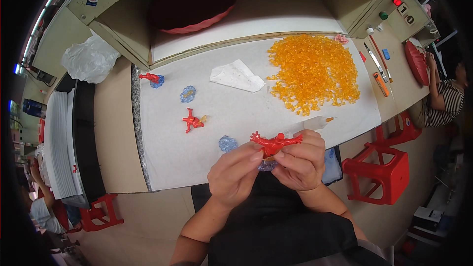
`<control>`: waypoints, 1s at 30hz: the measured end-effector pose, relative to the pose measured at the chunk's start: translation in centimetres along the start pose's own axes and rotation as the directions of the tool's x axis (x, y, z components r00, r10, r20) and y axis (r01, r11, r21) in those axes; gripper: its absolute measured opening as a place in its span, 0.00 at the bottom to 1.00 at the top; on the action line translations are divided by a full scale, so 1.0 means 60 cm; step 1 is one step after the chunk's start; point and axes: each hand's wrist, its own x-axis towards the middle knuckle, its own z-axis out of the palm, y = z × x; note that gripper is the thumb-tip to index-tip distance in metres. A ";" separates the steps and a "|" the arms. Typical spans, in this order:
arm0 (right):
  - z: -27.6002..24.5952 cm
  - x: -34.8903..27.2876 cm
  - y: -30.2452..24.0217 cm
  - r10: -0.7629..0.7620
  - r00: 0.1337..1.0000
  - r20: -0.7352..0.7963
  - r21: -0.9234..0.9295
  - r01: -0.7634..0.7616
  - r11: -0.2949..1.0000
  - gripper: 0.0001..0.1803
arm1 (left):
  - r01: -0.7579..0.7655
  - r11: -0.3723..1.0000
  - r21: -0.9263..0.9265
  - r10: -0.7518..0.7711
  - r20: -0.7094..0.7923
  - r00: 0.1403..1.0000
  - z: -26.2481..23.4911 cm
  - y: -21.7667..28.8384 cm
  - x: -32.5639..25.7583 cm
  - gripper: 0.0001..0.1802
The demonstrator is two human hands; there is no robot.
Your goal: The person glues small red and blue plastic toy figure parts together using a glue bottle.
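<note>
A small red figurine [276, 144] with its arms spread wide is held up over the front edge of the white-covered table. My left hand [232, 175] pinches it from one side, and my right hand [301, 161] grips it from the other. Under the figure shows a bit of orange and a clear blue base [267, 165], partly covered by my fingers. Just left of my hands lies another blue base [227, 144]. Beside my right hand is a white squeeze bottle [315, 123] with an orange tip.
Orange clear pieces [315, 76] form a heap at back right. Leftward lie a red figurine [192, 121], a blue base [187, 94] and a red piece [149, 77] on blue. Behind are folded white paper [237, 75] and a shelf. Red stools [377, 175] stand right; co-workers sit either side.
</note>
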 end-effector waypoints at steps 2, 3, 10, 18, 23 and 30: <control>0.000 -0.002 -0.001 -0.002 1.000 0.003 0.008 0.002 1.000 0.20 | 0.031 0.999 -0.032 -0.032 -0.019 0.999 0.001 -0.004 -0.011 0.19; 0.000 -0.003 -0.002 -0.010 1.000 -0.011 0.011 0.010 1.000 0.20 | 0.046 0.993 -0.106 -0.048 -0.013 0.999 0.001 -0.007 -0.016 0.20; 0.002 -0.008 -0.001 -0.032 0.998 -0.053 0.035 0.034 0.999 0.19 | 0.055 0.967 -0.250 -0.055 0.007 0.998 0.005 -0.011 -0.018 0.24; 0.002 0.000 0.009 -0.053 0.997 -0.049 0.059 0.056 0.997 0.16 | 0.058 0.968 -0.244 -0.060 -0.002 0.998 0.005 -0.016 -0.013 0.24; -0.008 -0.001 0.005 -0.047 0.997 -0.058 0.041 0.050 0.998 0.12 | 0.041 0.980 -0.197 -0.036 0.029 0.999 0.003 -0.015 -0.021 0.26; -0.007 0.017 -0.001 -0.048 0.996 -0.081 0.066 0.053 0.996 0.12 | -0.113 0.994 -0.004 0.112 0.132 0.985 -0.015 -0.019 0.000 0.24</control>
